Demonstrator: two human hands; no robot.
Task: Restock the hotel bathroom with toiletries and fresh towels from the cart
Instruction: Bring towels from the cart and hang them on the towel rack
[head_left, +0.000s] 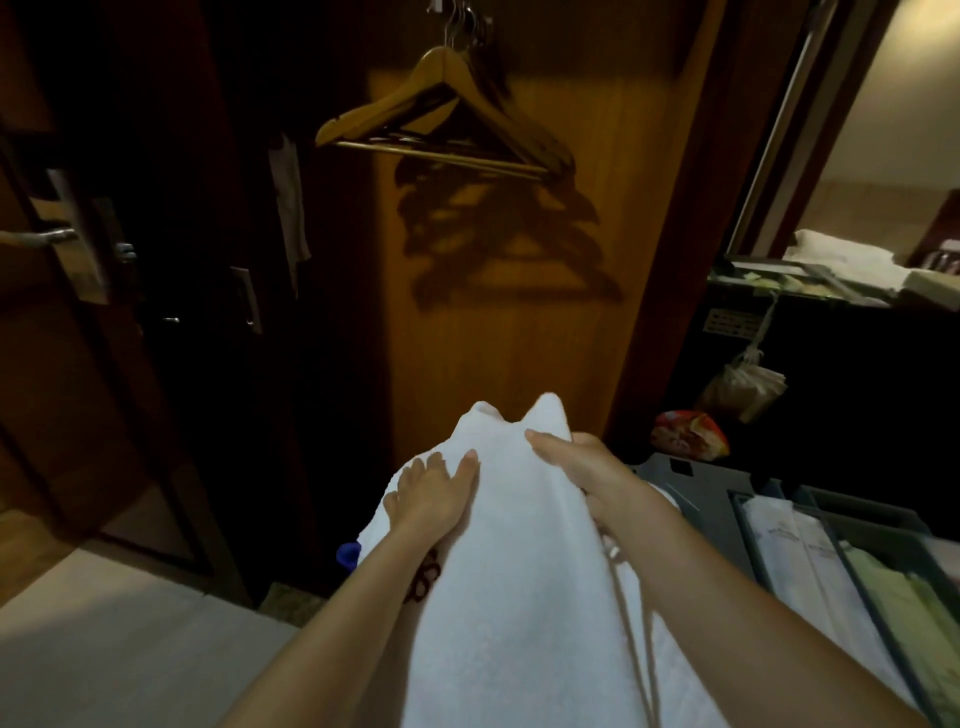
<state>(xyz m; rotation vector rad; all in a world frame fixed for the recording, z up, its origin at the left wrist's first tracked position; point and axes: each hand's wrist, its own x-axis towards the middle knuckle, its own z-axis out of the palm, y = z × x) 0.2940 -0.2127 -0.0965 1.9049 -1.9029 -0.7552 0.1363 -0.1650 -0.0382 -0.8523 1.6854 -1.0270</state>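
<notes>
Status: early, by the look of it. One white towel (519, 571) is off the cart (685, 483) and held in front of the person, just left of the cart. No bathroom in view, so nothing can be confirmed as placed. Packets sit in the cart trays (831, 561); toiletries likely not yet delivered.

Left hand (436, 493) lies flat on the towel's top, fingers spread. Right hand (587, 473) grips the right edge, thumb over the top.

Towel's long axis runs from the body straight ahead. The far end points at the wood panel (519, 338) under the hangers (447, 119).
</notes>
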